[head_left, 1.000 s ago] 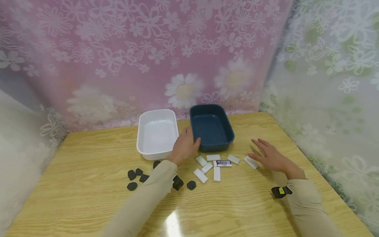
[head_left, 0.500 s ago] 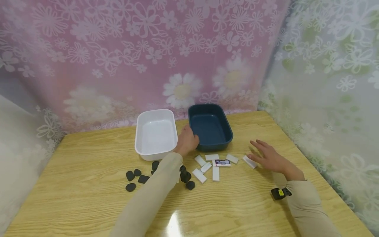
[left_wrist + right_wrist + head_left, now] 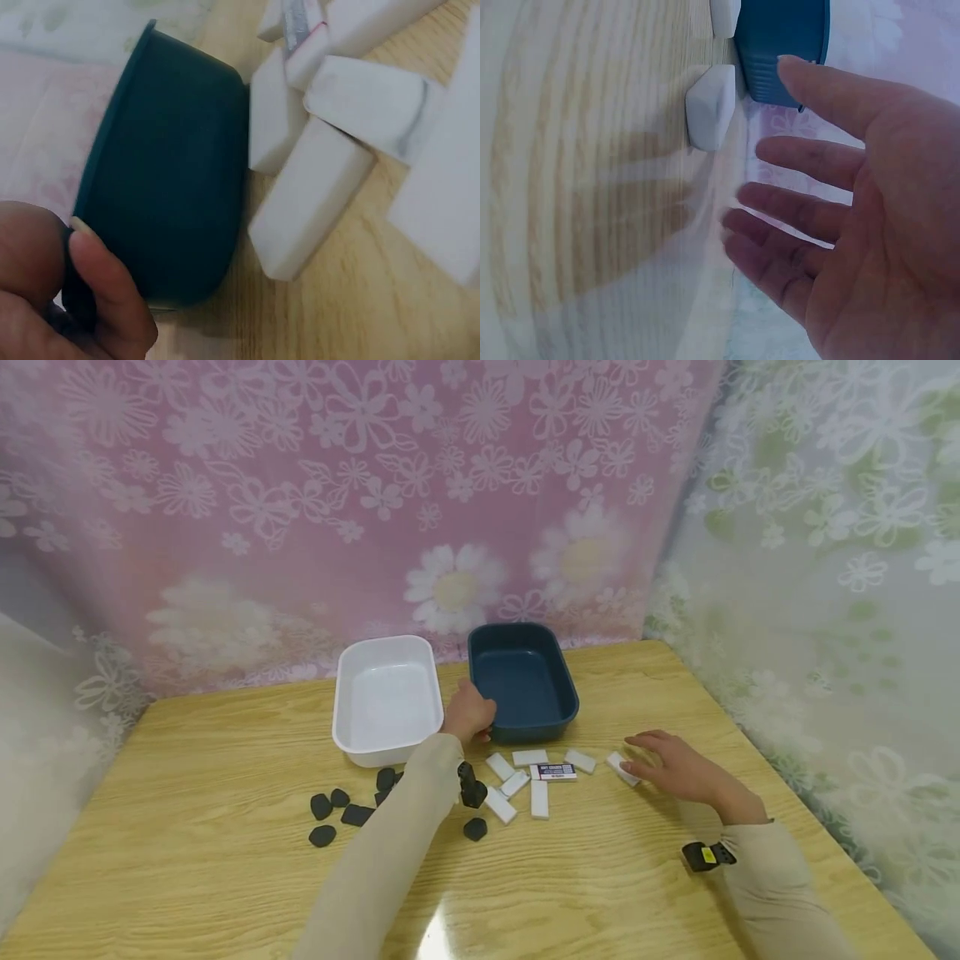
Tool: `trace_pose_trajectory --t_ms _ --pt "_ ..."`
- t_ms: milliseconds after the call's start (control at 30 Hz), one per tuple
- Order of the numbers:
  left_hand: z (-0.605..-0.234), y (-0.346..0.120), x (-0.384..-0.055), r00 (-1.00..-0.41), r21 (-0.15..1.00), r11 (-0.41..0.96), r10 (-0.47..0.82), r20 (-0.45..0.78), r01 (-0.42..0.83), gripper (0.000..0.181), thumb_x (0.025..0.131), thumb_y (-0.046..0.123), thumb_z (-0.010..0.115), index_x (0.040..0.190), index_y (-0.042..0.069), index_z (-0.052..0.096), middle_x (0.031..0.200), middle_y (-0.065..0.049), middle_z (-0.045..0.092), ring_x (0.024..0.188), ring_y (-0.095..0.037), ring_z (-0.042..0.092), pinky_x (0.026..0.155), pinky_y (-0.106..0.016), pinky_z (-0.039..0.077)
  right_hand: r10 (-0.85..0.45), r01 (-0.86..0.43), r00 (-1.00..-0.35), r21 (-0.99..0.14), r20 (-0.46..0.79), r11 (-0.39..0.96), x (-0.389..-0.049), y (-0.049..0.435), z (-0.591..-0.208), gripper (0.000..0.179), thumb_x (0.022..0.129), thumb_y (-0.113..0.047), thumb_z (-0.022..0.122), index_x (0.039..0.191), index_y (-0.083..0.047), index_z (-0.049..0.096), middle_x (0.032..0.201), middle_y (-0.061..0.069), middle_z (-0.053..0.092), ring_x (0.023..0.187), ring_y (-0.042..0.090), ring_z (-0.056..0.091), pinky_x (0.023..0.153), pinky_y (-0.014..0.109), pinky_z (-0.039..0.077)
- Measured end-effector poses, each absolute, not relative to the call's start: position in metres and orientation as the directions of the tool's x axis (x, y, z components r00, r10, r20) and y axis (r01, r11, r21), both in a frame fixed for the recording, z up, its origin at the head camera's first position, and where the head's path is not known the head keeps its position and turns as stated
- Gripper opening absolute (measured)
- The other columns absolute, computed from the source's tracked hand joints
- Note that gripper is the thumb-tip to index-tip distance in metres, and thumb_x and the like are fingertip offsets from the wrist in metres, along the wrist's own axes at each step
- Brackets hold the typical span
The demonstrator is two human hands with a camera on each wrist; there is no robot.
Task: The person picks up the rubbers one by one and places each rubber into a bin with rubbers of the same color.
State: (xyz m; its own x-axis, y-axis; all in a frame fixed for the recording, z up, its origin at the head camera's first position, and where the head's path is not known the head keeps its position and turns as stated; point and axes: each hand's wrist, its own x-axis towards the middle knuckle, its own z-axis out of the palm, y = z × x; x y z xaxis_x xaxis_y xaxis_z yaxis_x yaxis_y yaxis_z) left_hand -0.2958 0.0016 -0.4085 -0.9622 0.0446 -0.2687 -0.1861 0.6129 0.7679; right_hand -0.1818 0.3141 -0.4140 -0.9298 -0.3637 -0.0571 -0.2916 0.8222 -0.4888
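Dark blue tub [image 3: 528, 735] stands upright on the tabletop [image 3: 600, 893], beside the white tub [image 3: 386, 706]; the left hand's [image 3: 467, 712] fingers pinch its left rim, a hold that would steady it. White blocks [image 3: 539, 799] lie grouped just in front, presumably for easy reach; black stones [image 3: 357, 815] lie mostly before the white tub. The right hand's [image 3: 678, 767] fingers are loosely extended and grip nothing, near an outlying block [image 3: 621, 768] but apart from it. Against one second earlier, the left sleeve [image 3: 397, 831] has swung nearer the tubs, uncovering more stones; the right fingers are less spread; the blue tub shows no clear shift.
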Motion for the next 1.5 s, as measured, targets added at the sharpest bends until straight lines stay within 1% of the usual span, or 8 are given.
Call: trace_pose_trajectory --t_ms 133,300,400,567,800,1033,1200,1500 --pt "-0.411 0.000 -0.299 -0.966 0.726 0.665 0.029 -0.258 -0.174 0.059 0.095 0.016 0.049 0.143 -0.001 0.020 0.069 -0.013 0.058 0.035 -0.016 0.050 0.043 -0.028 0.049 -0.351 -0.256 -0.931 -0.511 -0.098 0.820 -0.184 0.307 -0.412 0.053 0.095 -0.033 0.059 0.128 0.008 0.052 0.120 0.024 0.054 0.098 0.032 0.058 0.077 0.043 0.050" --pt "-0.409 0.003 -0.297 -0.967 0.698 0.692 0.000 -0.257 -0.186 0.057 0.095 0.018 0.050 0.141 -0.001 0.022 0.092 -0.019 0.058 0.037 -0.017 0.054 0.044 -0.028 0.049 -0.321 -0.222 -0.938 -0.478 -0.134 0.850 -0.188 0.299 -0.413 0.043 0.090 -0.027 0.067 0.117 0.005 0.060 0.098 0.008 0.062 0.081 0.017 0.059 0.069 0.037 0.049" --pt "-0.407 0.006 -0.295 -0.963 0.677 0.708 -0.016 -0.270 -0.202 0.058 0.096 0.018 0.050 0.141 -0.001 0.020 0.093 -0.020 0.059 0.039 -0.018 0.056 0.044 -0.028 0.049 -0.306 -0.222 -0.944 -0.449 -0.124 0.866 -0.189 0.297 -0.417 0.034 0.089 -0.022 0.068 0.110 0.004 0.063 0.091 0.004 0.062 0.077 0.015 0.057 0.067 0.037 0.048" --pt "-0.406 0.010 -0.295 -0.952 0.624 0.750 -0.024 -0.306 -0.219 0.062 0.098 0.022 0.050 0.143 -0.001 0.014 0.080 -0.017 0.062 0.041 -0.019 0.058 0.045 -0.029 0.049 -0.296 -0.223 -0.950 -0.441 -0.103 0.869 -0.187 0.294 -0.421 0.023 0.088 -0.016 0.068 0.102 0.003 0.066 0.084 0.002 0.061 0.069 0.012 0.055 0.062 0.033 0.045" --pt "-0.404 0.012 -0.293 -0.960 0.525 0.829 -0.047 -0.274 -0.191 0.057 0.096 0.027 0.051 0.137 -0.002 0.024 0.064 -0.008 0.061 0.043 -0.017 0.055 0.049 -0.031 0.045 -0.291 -0.232 -0.955 -0.465 -0.058 0.854 -0.189 0.290 -0.420 0.027 0.090 -0.016 0.066 0.104 0.007 0.066 0.087 0.006 0.063 0.072 0.016 0.058 0.062 0.034 0.048" --pt "-0.405 0.012 -0.291 -0.954 0.530 0.824 -0.043 -0.298 -0.203 0.057 0.097 0.029 0.049 0.138 -0.001 0.023 0.065 -0.006 0.060 0.046 -0.018 0.056 0.049 -0.031 0.046 -0.265 -0.254 -0.963 -0.482 0.045 0.839 -0.198 0.290 -0.413 0.029 0.092 -0.014 0.064 0.112 0.007 0.064 0.098 0.015 0.062 0.076 0.020 0.060 0.062 0.034 0.049" --pt "-0.402 0.013 -0.290 -0.954 0.550 0.810 -0.037 -0.298 -0.204 0.056 0.097 0.028 0.048 0.138 -0.001 0.023 0.066 -0.007 0.060 0.045 -0.017 0.055 0.047 -0.031 0.046 -0.274 -0.324 -0.946 -0.457 0.173 0.829 -0.206 0.287 -0.399 0.033 0.095 -0.014 0.060 0.119 0.008 0.060 0.107 0.021 0.058 0.082 0.027 0.060 0.067 0.042 0.050" --pt "-0.402 0.016 -0.291 -0.955 0.543 0.813 -0.053 -0.291 -0.210 0.051 0.096 0.025 0.050 0.134 -0.001 0.028 0.065 -0.008 0.059 0.043 -0.017 0.054 0.047 -0.031 0.046 -0.298 -0.408 -0.907 -0.440 0.297 0.800 -0.231 0.262 -0.380 0.033 0.096 -0.016 0.059 0.123 0.003 0.060 0.106 0.016 0.057 0.085 0.028 0.059 0.074 0.047 0.050"
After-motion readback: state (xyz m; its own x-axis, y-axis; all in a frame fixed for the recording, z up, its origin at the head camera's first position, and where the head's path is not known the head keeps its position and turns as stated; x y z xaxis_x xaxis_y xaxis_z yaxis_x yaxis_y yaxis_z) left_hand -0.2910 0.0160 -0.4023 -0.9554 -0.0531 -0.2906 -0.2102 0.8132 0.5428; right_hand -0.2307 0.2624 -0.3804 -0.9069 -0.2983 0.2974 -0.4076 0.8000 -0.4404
